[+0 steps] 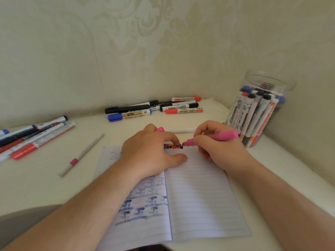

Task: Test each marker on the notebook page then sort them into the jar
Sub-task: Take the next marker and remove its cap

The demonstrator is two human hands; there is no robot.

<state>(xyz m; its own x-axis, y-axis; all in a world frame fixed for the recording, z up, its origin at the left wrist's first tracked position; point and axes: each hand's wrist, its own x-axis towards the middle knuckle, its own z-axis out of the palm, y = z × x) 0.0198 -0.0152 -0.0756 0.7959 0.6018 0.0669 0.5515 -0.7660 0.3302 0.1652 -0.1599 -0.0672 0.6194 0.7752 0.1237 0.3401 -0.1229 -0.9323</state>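
Observation:
An open lined notebook (pixel 199 196) lies on the white table in front of me. My right hand (pixel 215 147) grips an uncapped pink marker (pixel 217 137), its tip touching the top of the right page beside a row of blue, red and black test marks (pixel 173 146). My left hand (pixel 152 153) presses flat on the notebook's top and holds the pink cap (pixel 159 129) between its fingers. A clear plastic jar (pixel 261 109) with several markers stands upright at the right.
Several markers lie in a group (pixel 154 107) against the back wall. Another pile (pixel 32 134) lies at the far left. A thin white pen with a pink band (pixel 81 155) rests left of the notebook. A white marker (pixel 183 130) lies behind my hands. Walls enclose the corner.

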